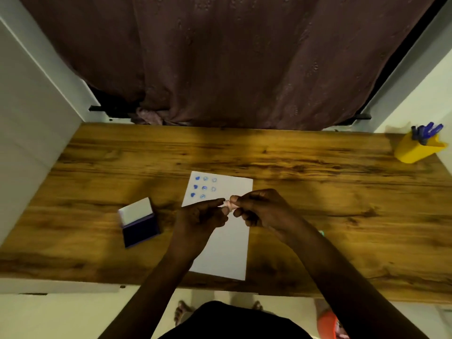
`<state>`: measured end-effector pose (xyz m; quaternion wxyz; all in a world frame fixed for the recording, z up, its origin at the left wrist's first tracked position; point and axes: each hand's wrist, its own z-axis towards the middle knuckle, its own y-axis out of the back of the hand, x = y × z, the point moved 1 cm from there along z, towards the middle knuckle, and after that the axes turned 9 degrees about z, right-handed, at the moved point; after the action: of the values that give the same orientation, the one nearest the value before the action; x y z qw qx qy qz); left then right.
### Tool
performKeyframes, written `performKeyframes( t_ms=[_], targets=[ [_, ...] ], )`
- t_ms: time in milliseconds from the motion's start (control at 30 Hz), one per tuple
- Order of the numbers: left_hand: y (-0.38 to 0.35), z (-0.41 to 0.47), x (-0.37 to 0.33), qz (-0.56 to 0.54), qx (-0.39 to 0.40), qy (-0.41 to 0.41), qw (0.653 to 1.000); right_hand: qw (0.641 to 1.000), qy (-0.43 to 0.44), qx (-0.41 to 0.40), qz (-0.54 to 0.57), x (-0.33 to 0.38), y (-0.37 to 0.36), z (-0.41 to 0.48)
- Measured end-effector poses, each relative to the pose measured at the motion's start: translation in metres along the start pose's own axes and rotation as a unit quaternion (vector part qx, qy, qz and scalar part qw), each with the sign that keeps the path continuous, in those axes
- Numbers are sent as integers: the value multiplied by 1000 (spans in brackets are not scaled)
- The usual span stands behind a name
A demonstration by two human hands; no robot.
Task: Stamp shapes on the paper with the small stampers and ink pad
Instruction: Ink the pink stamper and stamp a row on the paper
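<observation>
Hands mid-frame: right hand (254, 209) and left hand (203, 214) both pinch a small pink stamper (228, 204) over the paper (227, 245). Judgement: orient face down, then ink at the ink pad (139, 222), lower left.

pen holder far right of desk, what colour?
Yellow. The pen holder shows clearly in the head view, with blue pens sticking out.

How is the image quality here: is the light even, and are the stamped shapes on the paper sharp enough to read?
Head view: dim, warm light, uneven, with dark patches on the table; wide-angle bending at the edges; the whole frame is soft. The blue prints on the paper show only as blurry blobs. The small stamper, between the left hand and right hand, lacks detail.
</observation>
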<state>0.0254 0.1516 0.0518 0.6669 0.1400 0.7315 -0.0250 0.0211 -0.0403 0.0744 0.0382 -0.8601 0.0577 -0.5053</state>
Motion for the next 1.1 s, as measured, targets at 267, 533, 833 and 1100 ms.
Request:
performKeyframes(
  t_ms=[267,533,833,1100],
  targets=[
    [58,-14,15,17,-33,19,999,996,39,66,-37,-4,-57,14],
    [135,-32,40,20,-120,44,992,967,129,68,-210,-15,-119,43],
    [220,-61,69,-28,-229,77,970,864,200,133,-442,-49,-209,70],
    [251,-72,81,-45,-252,100,962,729,253,130,-623,-66,-263,80]
  ],
)
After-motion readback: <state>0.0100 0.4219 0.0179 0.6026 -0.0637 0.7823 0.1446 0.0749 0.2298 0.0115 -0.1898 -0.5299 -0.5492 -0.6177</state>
